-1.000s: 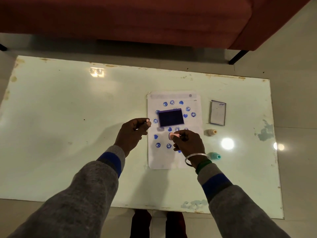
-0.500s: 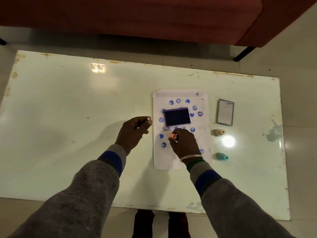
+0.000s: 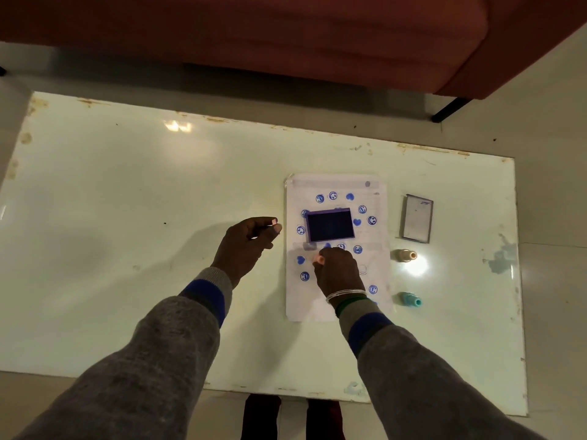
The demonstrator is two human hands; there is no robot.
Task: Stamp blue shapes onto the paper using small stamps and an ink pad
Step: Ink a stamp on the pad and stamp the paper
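Note:
A white sheet of paper [image 3: 298, 300] lies on the table and carries several blue round and heart prints. The dark blue ink pad [image 3: 330, 225] sits on the upper half of the paper. My right hand [image 3: 338, 270] is shut on a small pink stamp [image 3: 318, 259], low over the paper just below the pad, next to a blue heart print [image 3: 300, 260]. My left hand [image 3: 246, 242] hovers left of the paper with its fingers pinched together; a small dark thing may be between them, but I cannot tell.
The ink pad's lid [image 3: 416, 222] lies right of the paper. A beige stamp [image 3: 404, 255] and a teal stamp [image 3: 410, 300] lie below it. The white table [image 3: 111, 217] ends near my knees. A red sofa [image 3: 254, 30] stands beyond the far edge.
My right hand has lowered the pink stamp from above the paper down toward the sheet below the ink pad. My left hand has held its place.

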